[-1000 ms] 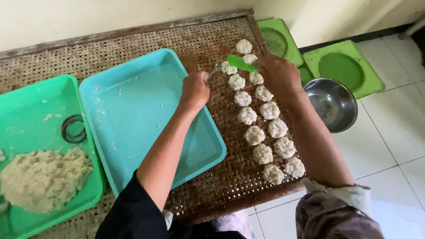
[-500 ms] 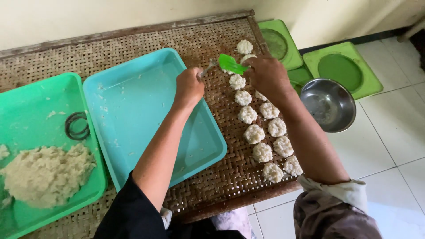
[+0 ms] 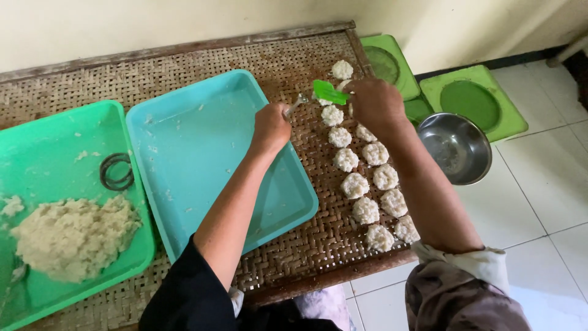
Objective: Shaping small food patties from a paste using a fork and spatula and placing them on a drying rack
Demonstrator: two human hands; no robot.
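My left hand [image 3: 270, 127] grips a small metal spoon [image 3: 298, 102] over the right edge of the empty blue tray [image 3: 202, 153]. My right hand [image 3: 375, 103] holds a small green plastic mould [image 3: 329, 92] just above the far end of the white rice cakes [image 3: 366, 184]. The spoon tip points at the mould and nearly touches it. The cakes lie in two rows on the woven bamboo mat [image 3: 288, 242], running toward me. One more cake [image 3: 342, 68] sits beyond the hands.
A green tray [image 3: 43, 147] at the left holds a heap of white mash [image 3: 73, 236] and a dark ring [image 3: 116, 171]. On the tiled floor to the right stand a steel bowl [image 3: 456, 147] and green lids [image 3: 474, 101].
Both hands have lifted slightly away from the cake row, and the green mould has risen and tilted in my right hand. The spoon has come up to it.
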